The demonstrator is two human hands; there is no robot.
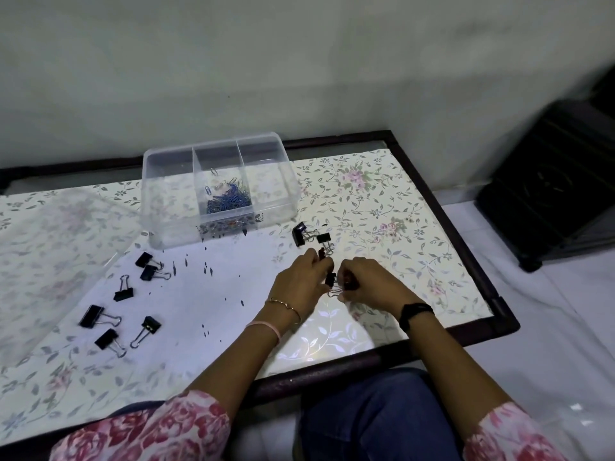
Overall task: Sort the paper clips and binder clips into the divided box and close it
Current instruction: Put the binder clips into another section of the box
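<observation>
1. The clear divided box (pixel 156 207) stands on the far side of the table (pixel 382 201), a bit left of the middle. It is open and has three parts side by side.
2. A heap of blue paper clips (pixel 228 199) lies in the middle part of the box.
3. The clear lid (pixel 50 254) lies flat on the left of the table, off the box and just beside it.
4. The left hand (pixel 301 282) and the right hand (pixel 369 284) are close together, nearer and to the right of the box. The fingers of both hands are curled, and together they pinch one black binder clip (pixel 330 280). Another dark clip sticks out past the left fingertips. I cannot tell what else the right hand holds.
5. Two loose clips (pixel 301 233) lie next to each other on the table, between the hands and the box.
6. Six other clips (pixel 123 291) lie spread out on a white paper sheet (pixel 206 294) at the left, well apart from the hands.
7. Small dark specks dot the paper.
8. A black band (pixel 416 314) is on the right wrist.
9. A black boxy thing (pixel 549 194) stands on the floor to the right of the table.
</observation>
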